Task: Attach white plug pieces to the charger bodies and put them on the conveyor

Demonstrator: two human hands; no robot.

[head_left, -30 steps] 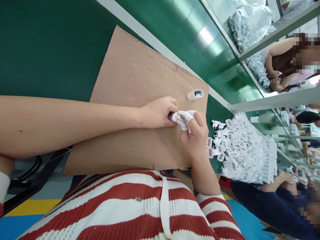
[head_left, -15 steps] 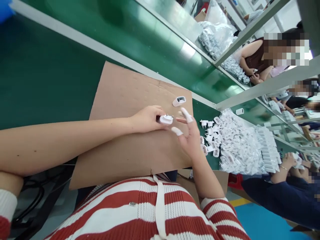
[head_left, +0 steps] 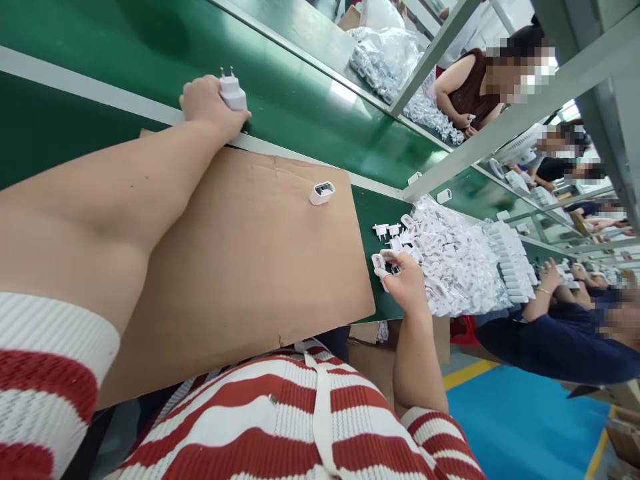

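Observation:
My left hand [head_left: 210, 103] is closed on a white two-pin plug adapter [head_left: 233, 93], over the green belt past the cardboard, its pins pointing away from me. My right hand [head_left: 403, 277] has its fingertips, with white covers, around a white plug part [head_left: 379, 263] at the near edge of the pile of white parts [head_left: 455, 260]. A white housing [head_left: 322, 193], open at its top, stands by itself near the far right corner of the brown cardboard [head_left: 250, 267].
The green conveyor belt [head_left: 290, 87] runs beyond the cardboard, with a few white housings [head_left: 444, 195] on its right part. A metal frame [head_left: 480, 120] rises at the right. Several people work across the belt and at the right.
My left hand has moved away from the cardboard's middle to the belt at upper left, carrying the adapter. My right hand has moved right to the parts and taken hold of one.

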